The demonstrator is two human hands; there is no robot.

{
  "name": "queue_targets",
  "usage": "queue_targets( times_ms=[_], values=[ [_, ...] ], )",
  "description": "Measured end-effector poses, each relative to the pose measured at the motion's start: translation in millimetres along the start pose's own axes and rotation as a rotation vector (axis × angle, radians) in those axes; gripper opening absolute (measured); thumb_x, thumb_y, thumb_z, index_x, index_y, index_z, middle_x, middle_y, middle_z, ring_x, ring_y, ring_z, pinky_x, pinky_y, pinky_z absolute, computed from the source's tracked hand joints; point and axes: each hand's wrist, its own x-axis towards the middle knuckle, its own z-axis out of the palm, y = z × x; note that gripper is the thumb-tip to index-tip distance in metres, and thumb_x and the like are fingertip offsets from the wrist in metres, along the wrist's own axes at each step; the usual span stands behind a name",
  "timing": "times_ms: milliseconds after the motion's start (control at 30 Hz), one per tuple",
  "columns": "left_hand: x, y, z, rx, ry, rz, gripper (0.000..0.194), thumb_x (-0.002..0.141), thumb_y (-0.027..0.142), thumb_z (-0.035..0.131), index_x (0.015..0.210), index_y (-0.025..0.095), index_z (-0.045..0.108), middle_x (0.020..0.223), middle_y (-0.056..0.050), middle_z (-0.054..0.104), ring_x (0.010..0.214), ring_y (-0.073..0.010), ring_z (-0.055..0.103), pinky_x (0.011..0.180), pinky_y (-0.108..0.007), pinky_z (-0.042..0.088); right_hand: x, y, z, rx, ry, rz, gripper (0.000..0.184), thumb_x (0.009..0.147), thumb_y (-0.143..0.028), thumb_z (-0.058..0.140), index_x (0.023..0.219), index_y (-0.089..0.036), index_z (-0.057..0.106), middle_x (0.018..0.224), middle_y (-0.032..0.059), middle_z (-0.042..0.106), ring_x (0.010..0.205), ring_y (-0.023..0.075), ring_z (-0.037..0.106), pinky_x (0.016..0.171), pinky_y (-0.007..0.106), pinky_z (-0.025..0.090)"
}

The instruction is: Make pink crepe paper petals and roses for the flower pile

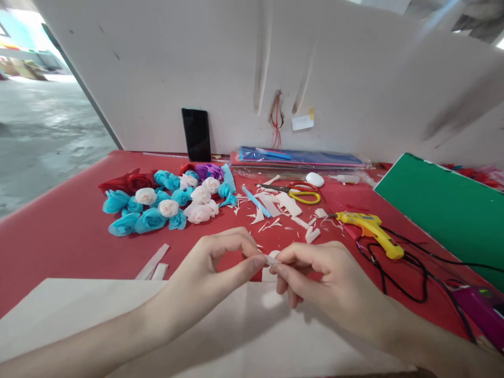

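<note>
Between the fingertips of both hands is a small pale strip of paper point(271, 260). My left hand point(224, 262) pinches its left end with thumb and forefinger. At the other end, the thumb and forefinger of my right hand point(315, 270) close on it. Just beneath them lies a pale paper piece point(269, 274), partly hidden by the fingers. A large pale sheet point(220, 336) spreads under both forearms. Beyond the hands are pale paper scraps point(289, 203), a light-blue pen point(256, 201) and scissors point(303, 194) with red and yellow handles.
Blue, white, red and purple paper flowers point(151, 219) cluster at left. A yellow glue gun point(372, 228) with a black cable lies at right, near a green board point(441, 210). A black phone point(196, 135) leans on the back panel. Plastic-wrapped sheets point(307, 159) lie at the back.
</note>
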Motion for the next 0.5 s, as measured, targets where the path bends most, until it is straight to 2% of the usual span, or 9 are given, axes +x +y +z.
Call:
queue_targets(
  times_ms=[500],
  values=[
    [0.5,-2.3,0.8,-0.063,0.017,-0.010,0.026,0.083,0.030,0.057,0.060,0.019,0.061,0.065,0.005,0.056,0.059,-0.0075,0.051,0.056,-0.017,0.039,-5.9,-3.0,0.1,-0.198,0.026,-0.025,0.026,0.093,-0.036,0.044,0.077,-0.021,0.058,0.066,-0.0043,0.061,0.056,0.0071,0.057,0.048,0.016,0.039]
  ],
)
